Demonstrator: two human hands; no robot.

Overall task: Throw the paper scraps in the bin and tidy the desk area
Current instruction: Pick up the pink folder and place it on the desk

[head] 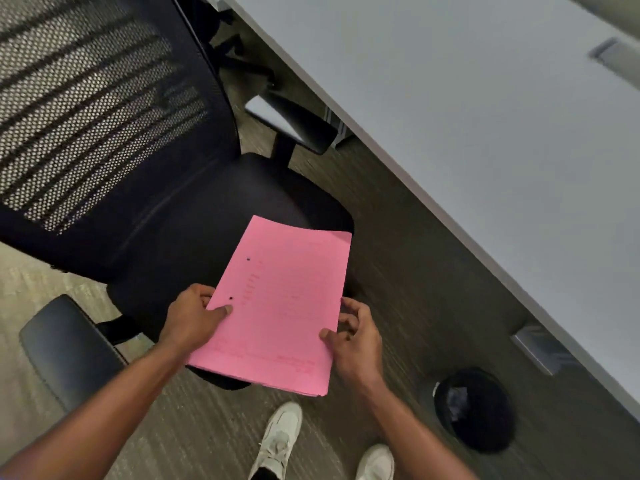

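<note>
Both hands clamp the pink sheets (280,303) over the chair (194,216) seat, left hand (192,318) at 9 o'clock edge, right hand (355,336) at 3, likely keeping the stack square; bin (479,410), holding scraps, sits at 4 o'clock by desk (485,140)

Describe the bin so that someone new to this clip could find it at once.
Start at the long grey desk and follow its near edge down to the right. On the floor beside it, right of the white shoes, stands the bin: small, round and black, its dark liner holding something crumpled.
</note>
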